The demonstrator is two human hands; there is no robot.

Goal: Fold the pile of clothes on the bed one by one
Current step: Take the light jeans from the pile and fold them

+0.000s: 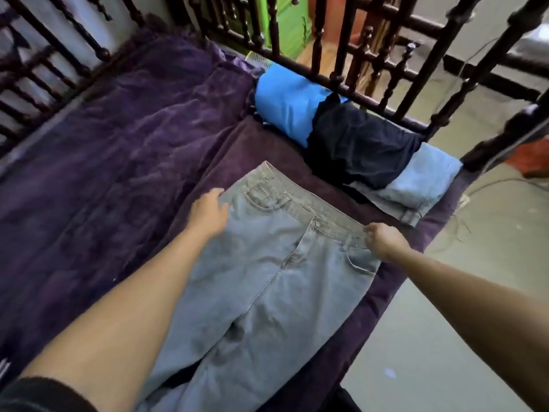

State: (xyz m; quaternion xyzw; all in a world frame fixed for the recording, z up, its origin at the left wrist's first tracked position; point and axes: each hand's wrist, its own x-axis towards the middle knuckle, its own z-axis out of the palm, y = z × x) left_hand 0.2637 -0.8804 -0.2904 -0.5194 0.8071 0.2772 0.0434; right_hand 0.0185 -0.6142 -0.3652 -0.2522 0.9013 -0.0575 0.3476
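Note:
A pair of light grey-blue jeans (pixel 267 263) lies flat, front side up, on the purple bed cover (pixel 104 173), waistband toward the far rail. My left hand (pixel 209 211) rests on the left hip of the jeans with its fingers fairly straight. At the right end of the waistband, by the pocket, my right hand (pixel 384 240) pinches the denim with curled fingers. Beyond the jeans, along the rail, lie three folded garments: a bright blue one (pixel 285 105), a dark navy one (pixel 359 147) and a light blue denim one (pixel 416 185).
A dark turned-wood bed rail (pixel 341 81) runs along the far and left edges. The bed's right edge drops to a pale floor (pixel 445 322) with thin cables on it. A wide stretch of wrinkled purple cover spreads to the left.

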